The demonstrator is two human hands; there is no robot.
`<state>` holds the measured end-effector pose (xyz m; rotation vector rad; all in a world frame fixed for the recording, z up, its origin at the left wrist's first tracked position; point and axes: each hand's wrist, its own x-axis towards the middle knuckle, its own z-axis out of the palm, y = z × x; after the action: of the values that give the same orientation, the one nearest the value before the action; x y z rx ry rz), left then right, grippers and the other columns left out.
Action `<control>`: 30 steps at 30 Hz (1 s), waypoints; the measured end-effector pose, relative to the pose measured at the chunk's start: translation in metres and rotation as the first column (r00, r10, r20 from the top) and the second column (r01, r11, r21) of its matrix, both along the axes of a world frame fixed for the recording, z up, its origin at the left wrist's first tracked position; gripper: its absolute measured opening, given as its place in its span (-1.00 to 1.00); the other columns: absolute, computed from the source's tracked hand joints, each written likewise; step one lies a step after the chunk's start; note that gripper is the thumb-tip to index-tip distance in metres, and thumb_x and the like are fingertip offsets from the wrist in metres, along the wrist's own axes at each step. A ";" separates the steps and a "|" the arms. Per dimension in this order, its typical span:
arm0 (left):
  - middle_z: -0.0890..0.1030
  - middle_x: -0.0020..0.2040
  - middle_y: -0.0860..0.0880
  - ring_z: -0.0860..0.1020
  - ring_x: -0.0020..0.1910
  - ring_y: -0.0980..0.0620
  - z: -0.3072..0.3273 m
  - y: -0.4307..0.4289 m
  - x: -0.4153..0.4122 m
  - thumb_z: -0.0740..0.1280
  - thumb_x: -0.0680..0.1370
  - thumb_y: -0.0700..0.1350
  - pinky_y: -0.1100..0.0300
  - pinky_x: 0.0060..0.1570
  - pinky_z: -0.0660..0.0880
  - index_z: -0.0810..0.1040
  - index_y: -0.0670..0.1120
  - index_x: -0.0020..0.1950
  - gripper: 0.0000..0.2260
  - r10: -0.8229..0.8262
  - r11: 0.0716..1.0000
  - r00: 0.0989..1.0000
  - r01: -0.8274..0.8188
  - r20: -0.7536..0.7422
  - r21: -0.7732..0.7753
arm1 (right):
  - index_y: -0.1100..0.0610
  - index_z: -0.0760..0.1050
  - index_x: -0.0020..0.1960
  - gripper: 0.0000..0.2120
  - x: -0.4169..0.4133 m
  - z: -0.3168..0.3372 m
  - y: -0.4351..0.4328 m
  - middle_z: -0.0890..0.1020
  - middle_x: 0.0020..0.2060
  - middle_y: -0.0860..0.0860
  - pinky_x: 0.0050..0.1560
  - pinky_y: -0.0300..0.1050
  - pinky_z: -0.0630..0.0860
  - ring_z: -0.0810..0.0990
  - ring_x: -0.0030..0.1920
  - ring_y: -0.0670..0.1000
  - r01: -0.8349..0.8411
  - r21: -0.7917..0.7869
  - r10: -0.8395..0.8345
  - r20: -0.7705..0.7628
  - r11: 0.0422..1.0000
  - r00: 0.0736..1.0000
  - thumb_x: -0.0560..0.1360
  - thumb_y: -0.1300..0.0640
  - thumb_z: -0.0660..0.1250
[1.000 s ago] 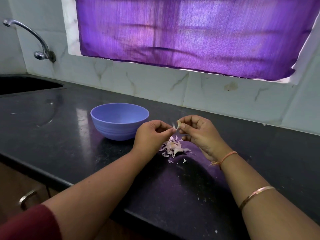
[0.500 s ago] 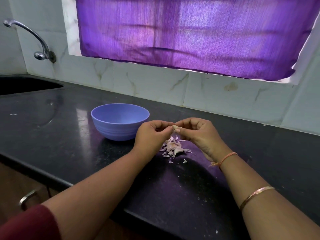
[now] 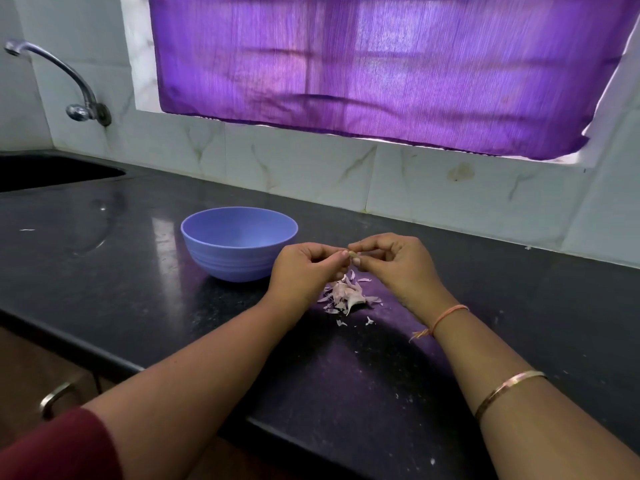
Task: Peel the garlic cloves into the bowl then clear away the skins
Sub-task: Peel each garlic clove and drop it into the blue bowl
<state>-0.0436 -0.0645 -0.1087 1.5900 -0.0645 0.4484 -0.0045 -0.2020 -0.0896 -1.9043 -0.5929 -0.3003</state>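
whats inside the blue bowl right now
Only the far inner wall of the bowl shows, and it is bare. The near wall hides the bottom, so whatever lies there cannot be seen.

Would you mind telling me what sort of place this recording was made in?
Most likely a home kitchen: a wall-mounted tap above a sink set in a dark counter, and garlic skins beside a blue bowl.

Dim; purple daylight through curtain (image 3: 381, 71), glare on countertop (image 3: 166, 237), edges bowed
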 end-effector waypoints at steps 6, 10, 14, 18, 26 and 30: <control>0.67 -0.16 -0.23 0.62 -0.16 -0.08 0.000 0.001 -0.001 0.38 0.50 -0.23 0.07 0.00 0.58 0.66 -0.14 -0.13 -0.93 -0.006 1.000 1.000 0.006 -0.002 0.009 | 0.18 0.64 -0.10 -0.83 0.001 0.000 0.000 0.68 -0.22 0.07 -0.01 -0.08 0.60 0.65 -0.21 -0.02 0.009 -0.021 -0.009 0.005 1.000 1.000 0.35 0.36 0.45; 0.68 -0.17 -0.23 0.64 -0.08 -0.21 0.000 0.001 -0.002 0.38 0.49 -0.24 0.00 0.04 0.58 0.66 -0.13 -0.14 -0.93 0.013 1.000 1.000 -0.013 -0.003 0.027 | 0.22 0.64 -0.10 -0.84 0.001 0.000 0.002 0.68 -0.22 0.14 -0.04 -0.03 0.61 0.67 -0.19 0.07 0.015 -0.044 -0.014 0.013 0.999 1.000 0.34 0.37 0.46; 0.68 -0.19 -0.21 0.64 -0.07 -0.22 0.001 0.001 -0.003 0.39 0.47 -0.24 -0.07 0.05 0.57 0.66 -0.11 -0.19 -0.92 0.041 0.998 0.999 -0.041 -0.002 0.046 | 0.23 0.64 -0.11 -0.86 0.000 0.001 0.003 0.68 -0.21 0.17 -0.05 -0.05 0.62 0.66 -0.21 0.07 -0.003 -0.048 0.003 0.003 0.999 1.000 0.35 0.37 0.45; 0.68 -0.23 -0.16 0.65 -0.11 -0.19 0.002 0.001 -0.003 0.40 0.47 -0.25 -0.07 0.02 0.58 0.65 -0.08 -0.24 -0.88 0.094 0.993 0.996 -0.095 0.004 0.069 | 0.21 0.64 -0.12 -0.86 -0.001 0.000 0.005 0.69 -0.22 0.16 -0.03 -0.03 0.61 0.68 -0.16 0.10 -0.021 -0.063 0.020 -0.019 0.998 1.000 0.36 0.38 0.45; 0.68 -0.26 -0.13 0.65 -0.18 -0.10 0.001 0.001 -0.001 0.40 0.47 -0.23 -0.07 0.02 0.58 0.63 -0.05 -0.28 -0.85 0.131 0.985 0.991 -0.127 -0.025 0.116 | 0.26 0.60 -0.07 -0.90 -0.004 0.000 0.004 0.68 -0.18 0.20 -0.01 -0.04 0.61 0.67 -0.18 0.12 -0.055 -0.043 0.051 -0.080 0.998 0.996 0.43 0.37 0.37; 0.68 -0.26 -0.14 0.65 -0.13 -0.17 0.001 0.001 0.000 0.39 0.48 -0.22 -0.09 0.01 0.58 0.64 -0.06 -0.28 -0.85 0.147 0.981 0.989 -0.141 -0.032 0.134 | 0.31 0.56 -0.07 -0.91 -0.007 0.003 0.005 0.64 -0.22 0.20 -0.16 -0.23 0.61 0.63 -0.27 0.02 -0.093 0.113 0.109 -0.144 0.989 0.984 0.45 0.41 0.33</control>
<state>-0.0438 -0.0632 -0.1078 1.7400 0.0549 0.5321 -0.0113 -0.1971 -0.0866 -1.7703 -0.5602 -0.1191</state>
